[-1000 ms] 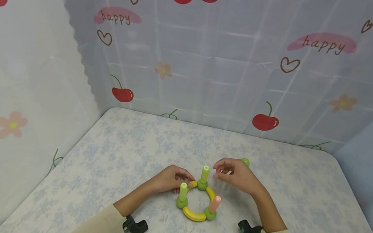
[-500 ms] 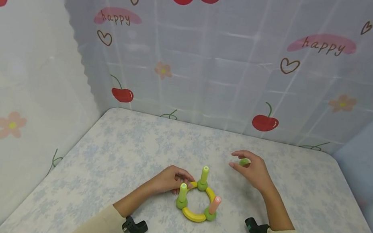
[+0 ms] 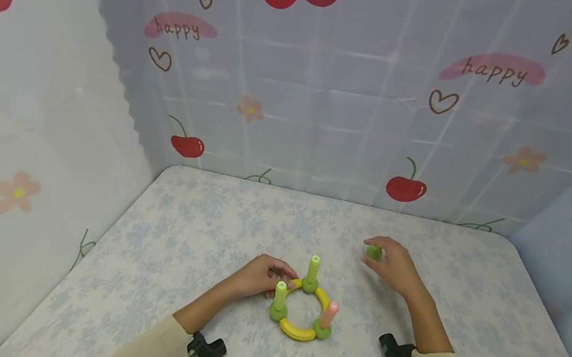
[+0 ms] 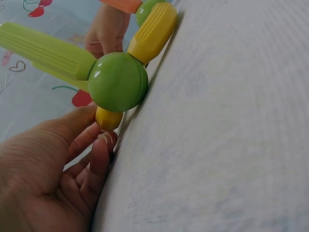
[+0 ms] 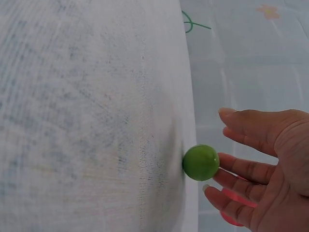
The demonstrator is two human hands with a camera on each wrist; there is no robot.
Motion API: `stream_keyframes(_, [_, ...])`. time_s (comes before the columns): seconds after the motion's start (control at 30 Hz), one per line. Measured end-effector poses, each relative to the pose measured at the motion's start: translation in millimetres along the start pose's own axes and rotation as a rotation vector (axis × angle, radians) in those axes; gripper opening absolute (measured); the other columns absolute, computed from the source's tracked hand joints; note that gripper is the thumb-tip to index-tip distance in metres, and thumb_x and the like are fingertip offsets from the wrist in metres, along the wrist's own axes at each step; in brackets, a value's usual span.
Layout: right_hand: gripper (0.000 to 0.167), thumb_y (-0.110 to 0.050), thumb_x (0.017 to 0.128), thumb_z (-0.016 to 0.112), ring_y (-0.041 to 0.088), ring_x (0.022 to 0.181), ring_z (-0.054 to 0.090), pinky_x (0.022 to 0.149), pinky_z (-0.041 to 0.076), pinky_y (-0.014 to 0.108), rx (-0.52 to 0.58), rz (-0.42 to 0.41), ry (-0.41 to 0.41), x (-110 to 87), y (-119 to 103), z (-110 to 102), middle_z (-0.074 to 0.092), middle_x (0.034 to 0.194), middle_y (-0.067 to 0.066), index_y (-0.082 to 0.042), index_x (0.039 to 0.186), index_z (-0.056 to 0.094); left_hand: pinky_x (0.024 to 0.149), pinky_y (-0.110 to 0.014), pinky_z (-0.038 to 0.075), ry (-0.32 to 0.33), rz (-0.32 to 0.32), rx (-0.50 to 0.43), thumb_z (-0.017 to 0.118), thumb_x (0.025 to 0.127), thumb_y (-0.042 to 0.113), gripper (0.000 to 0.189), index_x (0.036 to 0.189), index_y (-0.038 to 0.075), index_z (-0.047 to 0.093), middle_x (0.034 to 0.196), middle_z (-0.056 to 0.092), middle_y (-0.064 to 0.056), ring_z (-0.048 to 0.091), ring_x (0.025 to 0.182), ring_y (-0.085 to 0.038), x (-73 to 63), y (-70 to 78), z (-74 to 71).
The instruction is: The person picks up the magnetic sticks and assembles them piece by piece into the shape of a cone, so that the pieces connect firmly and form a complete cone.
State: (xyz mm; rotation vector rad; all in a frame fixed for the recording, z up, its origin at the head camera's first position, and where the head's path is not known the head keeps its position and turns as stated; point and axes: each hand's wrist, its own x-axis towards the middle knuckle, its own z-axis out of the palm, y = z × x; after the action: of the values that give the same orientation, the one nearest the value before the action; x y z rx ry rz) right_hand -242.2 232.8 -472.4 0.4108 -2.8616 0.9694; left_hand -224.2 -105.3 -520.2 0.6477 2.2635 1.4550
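Observation:
On the table lies a ring of curved yellow pieces (image 3: 297, 331) joined by green balls (image 3: 278, 311). Two lime-green rods (image 3: 313, 268) and one salmon-pink rod (image 3: 329, 314) stand up from those balls. At the ring's far left side, my left hand (image 3: 255, 276) pinches a yellow curved piece (image 4: 108, 120) between thumb and fingers, beside a green ball (image 4: 118, 81). Farther back to the right, my right hand (image 3: 396, 269) is spread about a loose green ball (image 5: 201, 162) on the table. Its fingers are right by the ball, while the thumb stands apart from it.
The table (image 3: 190, 213) has a pale blue floral cover. A curtain (image 3: 320, 103) printed with cherries hangs behind it, with more at both sides. Black wrist cameras (image 3: 207, 348) sit at both cuffs.
My right hand has moved away from the ring, back and to the right, and its fingers have come round the loose green ball. My left hand keeps its place on the ring.

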Motion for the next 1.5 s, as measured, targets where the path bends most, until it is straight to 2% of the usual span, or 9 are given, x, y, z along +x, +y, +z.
stream_keyframes(0.1, [0.041, -0.005, 0.091, 0.075, 0.046, 0.128, 0.052, 0.104, 0.043, 0.061, -0.021, 0.02, -0.026, 0.6, 0.9, 1.6, 0.059, 0.135, 0.027, 0.004, 0.129, 0.065, 0.051, -0.029, 0.053, 0.004, -0.003, -0.003, 0.075, 0.095, 0.022, 0.019, 0.113, 0.017, 0.077, 0.086, 0.07, -0.001, 0.059, 0.055, -0.014, -0.7, -0.8, -0.2])
stream_keyframes(0.23, [0.037, 0.0, 0.089, 0.074, 0.045, 0.123, 0.056, 0.101, 0.046, 0.06, -0.076, 0.038, -0.051, -1.1, 0.5, 2.3, 0.063, 0.129, 0.026, 0.004, 0.125, 0.068, 0.051, -0.029, 0.053, 0.004, -0.003, 0.0, 0.075, 0.094, 0.023, 0.018, 0.112, 0.018, 0.078, 0.086, 0.07, -0.001, 0.059, 0.055, -0.014, -0.3, -1.8, 0.1])
stream_keyframes(0.37, [0.034, 0.003, 0.088, 0.074, 0.044, 0.118, 0.059, 0.097, 0.049, 0.059, -0.151, 0.06, -0.052, -2.1, -0.4, 1.4, 0.066, 0.124, 0.025, 0.003, 0.122, 0.071, 0.051, -0.03, 0.054, 0.003, 0.007, -0.003, 0.076, 0.094, 0.024, 0.019, 0.112, 0.018, 0.078, 0.087, 0.07, -0.001, 0.06, 0.055, -0.015, 1.0, -1.0, 0.1])
stream_keyframes(0.5, [0.033, 0.004, 0.088, 0.074, 0.043, 0.117, 0.06, 0.096, 0.05, 0.058, -0.17, 0.071, -0.055, -2.3, -1.0, 1.1, 0.067, 0.123, 0.024, 0.001, 0.121, 0.073, 0.051, -0.03, 0.054, 0.002, 0.013, 0.0, 0.075, 0.094, 0.023, 0.018, 0.112, 0.018, 0.078, 0.087, 0.07, -0.001, 0.06, 0.056, -0.015, 1.2, 0.0, -0.9])
stream_keyframes(0.83, [0.038, 0.0, 0.086, 0.078, 0.033, 0.098, 0.067, 0.081, 0.057, 0.048, -0.111, 0.045, -0.076, -2.0, -2.1, 2.7, 0.071, 0.112, 0.02, 0.004, 0.123, 0.068, 0.051, -0.03, 0.054, 0.003, 0.008, -0.006, 0.076, 0.094, 0.022, 0.017, 0.111, 0.019, 0.078, 0.087, 0.07, -0.001, 0.06, 0.055, -0.014, 0.6, -0.8, -1.3])
stream_keyframes(0.97, [0.034, -0.004, 0.087, 0.079, 0.031, 0.096, 0.069, 0.078, 0.058, 0.045, -0.088, 0.041, -0.057, -0.7, -5.7, 1.1, 0.071, 0.113, 0.018, 0.002, 0.118, 0.066, 0.052, -0.03, 0.054, 0.004, 0.007, -0.004, 0.075, 0.095, 0.022, 0.018, 0.112, 0.018, 0.078, 0.088, 0.07, -0.001, 0.06, 0.056, -0.014, 0.2, 0.4, -1.9])
stream_keyframes(1.17, [0.03, -0.006, 0.086, 0.081, 0.028, 0.093, 0.07, 0.079, 0.057, 0.047, -0.06, -0.008, -0.005, -1.1, -15.9, -2.0, 0.072, 0.109, 0.013, -0.002, 0.112, 0.066, 0.052, -0.029, 0.054, 0.001, 0.013, 0.001, 0.074, 0.095, 0.022, 0.018, 0.113, 0.017, 0.077, 0.088, 0.07, 0.0, 0.06, 0.056, -0.014, -0.2, -0.8, -2.0])
stream_keyframes(1.5, [0.031, -0.01, 0.087, 0.082, 0.023, 0.093, 0.069, 0.076, 0.058, 0.04, 0.063, -0.096, 0.019, -2.3, -38.0, -4.9, 0.073, 0.11, 0.005, -0.008, 0.116, 0.07, 0.052, -0.03, 0.055, 0.007, 0.019, 0.009, 0.075, 0.095, 0.024, 0.019, 0.112, 0.018, 0.078, 0.088, 0.069, -0.001, 0.061, 0.056, -0.014, 0.3, -0.4, -0.8])
